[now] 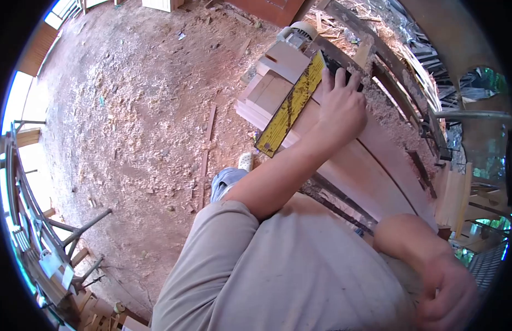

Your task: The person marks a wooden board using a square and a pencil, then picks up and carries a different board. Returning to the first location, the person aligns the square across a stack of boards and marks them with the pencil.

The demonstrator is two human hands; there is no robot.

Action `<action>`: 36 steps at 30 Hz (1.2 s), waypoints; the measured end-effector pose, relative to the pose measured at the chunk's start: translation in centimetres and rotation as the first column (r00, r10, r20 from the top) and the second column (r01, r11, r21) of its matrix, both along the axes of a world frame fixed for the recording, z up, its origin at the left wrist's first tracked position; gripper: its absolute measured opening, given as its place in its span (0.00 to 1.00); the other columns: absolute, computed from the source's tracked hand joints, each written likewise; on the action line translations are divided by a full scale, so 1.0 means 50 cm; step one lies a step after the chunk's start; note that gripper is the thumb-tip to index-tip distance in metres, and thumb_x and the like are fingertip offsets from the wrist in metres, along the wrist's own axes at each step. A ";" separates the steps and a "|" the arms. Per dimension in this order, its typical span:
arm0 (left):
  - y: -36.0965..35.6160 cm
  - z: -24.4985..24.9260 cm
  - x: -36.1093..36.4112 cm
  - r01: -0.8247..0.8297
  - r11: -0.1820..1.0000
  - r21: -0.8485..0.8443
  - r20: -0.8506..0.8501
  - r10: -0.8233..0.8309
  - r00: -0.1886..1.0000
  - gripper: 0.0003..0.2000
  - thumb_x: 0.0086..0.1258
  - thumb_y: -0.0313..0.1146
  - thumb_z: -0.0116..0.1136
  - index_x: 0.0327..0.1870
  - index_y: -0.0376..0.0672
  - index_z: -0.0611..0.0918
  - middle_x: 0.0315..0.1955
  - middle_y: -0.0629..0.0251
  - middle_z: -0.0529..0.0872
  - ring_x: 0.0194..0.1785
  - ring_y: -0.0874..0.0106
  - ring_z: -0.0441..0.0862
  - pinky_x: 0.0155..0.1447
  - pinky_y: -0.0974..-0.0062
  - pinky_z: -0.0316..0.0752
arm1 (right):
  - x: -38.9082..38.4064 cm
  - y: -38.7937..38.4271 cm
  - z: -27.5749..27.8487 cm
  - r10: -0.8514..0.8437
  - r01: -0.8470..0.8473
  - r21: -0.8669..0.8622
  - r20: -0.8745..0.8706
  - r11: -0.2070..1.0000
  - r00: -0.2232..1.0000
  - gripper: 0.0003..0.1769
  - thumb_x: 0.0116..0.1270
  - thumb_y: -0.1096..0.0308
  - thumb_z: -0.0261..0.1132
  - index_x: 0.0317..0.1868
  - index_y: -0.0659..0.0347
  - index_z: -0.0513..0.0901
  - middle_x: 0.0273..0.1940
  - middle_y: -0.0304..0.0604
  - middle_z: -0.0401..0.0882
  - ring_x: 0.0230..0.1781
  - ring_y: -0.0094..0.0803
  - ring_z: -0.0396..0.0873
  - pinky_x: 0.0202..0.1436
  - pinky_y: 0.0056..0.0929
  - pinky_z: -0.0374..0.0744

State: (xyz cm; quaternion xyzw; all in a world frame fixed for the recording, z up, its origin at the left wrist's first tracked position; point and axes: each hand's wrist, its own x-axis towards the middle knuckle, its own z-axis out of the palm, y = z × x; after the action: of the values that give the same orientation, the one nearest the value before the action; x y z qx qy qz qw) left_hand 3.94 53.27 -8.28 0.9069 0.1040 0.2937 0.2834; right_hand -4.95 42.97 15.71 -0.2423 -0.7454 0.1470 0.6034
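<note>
My left hand point(341, 107) reaches over the stacked boards, fingers bent over the black stock of a try square point(292, 105). Its wide yellow blade, worn and smeared with dark marks, lies across the boards point(344, 171). Beneath the square are a long reddish plank and shorter pale pieces point(271, 92). At the lower right, my right hand point(446, 292) is curled closed beside my body, apart from the wood. Whatever it may hold is too small or hidden to name.
Wood shavings cover the dirt floor point(129, 138). A thin strip of wood point(205, 160) lies on it. A motor-like machine part point(300, 33) sits at the boards' far end. Scrap wood point(421, 60) is heaped at upper right. Poles point(85, 226) stick out at left.
</note>
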 end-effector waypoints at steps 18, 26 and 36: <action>0.013 -0.006 0.008 -0.024 0.975 0.221 -0.037 0.033 0.999 0.17 0.74 0.40 0.55 0.36 0.38 0.90 0.65 0.69 0.83 0.67 0.56 0.76 0.75 0.51 0.64 | 0.447 0.024 -0.447 -0.989 0.785 -0.607 -0.002 0.119 0.149 0.12 0.69 0.60 0.67 0.36 0.59 0.90 0.27 0.43 0.87 0.28 0.28 0.85 0.35 0.35 0.80; 0.033 -0.016 0.013 0.015 0.969 0.248 -0.177 0.030 0.984 0.20 0.76 0.45 0.53 0.39 0.37 0.91 0.68 0.68 0.81 0.69 0.55 0.75 0.75 0.55 0.63 | 0.456 0.028 -0.502 -0.796 0.773 -0.632 0.440 0.055 0.417 0.18 0.72 0.52 0.65 0.46 0.58 0.90 0.36 0.50 0.89 0.35 0.39 0.87 0.44 0.37 0.82; 0.019 0.070 -0.014 0.177 0.971 0.159 -0.084 -0.165 0.983 0.12 0.69 0.32 0.54 0.37 0.35 0.89 0.62 0.56 0.83 0.67 0.51 0.74 0.72 0.55 0.67 | 0.458 0.008 -0.497 -0.682 0.706 -0.624 0.358 0.334 0.638 0.18 0.69 0.64 0.64 0.56 0.61 0.88 0.47 0.50 0.90 0.45 0.34 0.87 0.53 0.34 0.82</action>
State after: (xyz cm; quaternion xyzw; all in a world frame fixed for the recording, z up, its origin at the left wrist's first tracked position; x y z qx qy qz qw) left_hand 3.23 54.21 -4.76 0.9427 0.0107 0.2439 0.2276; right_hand 17.94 43.37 -9.13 -0.7526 -0.4577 0.1508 0.4488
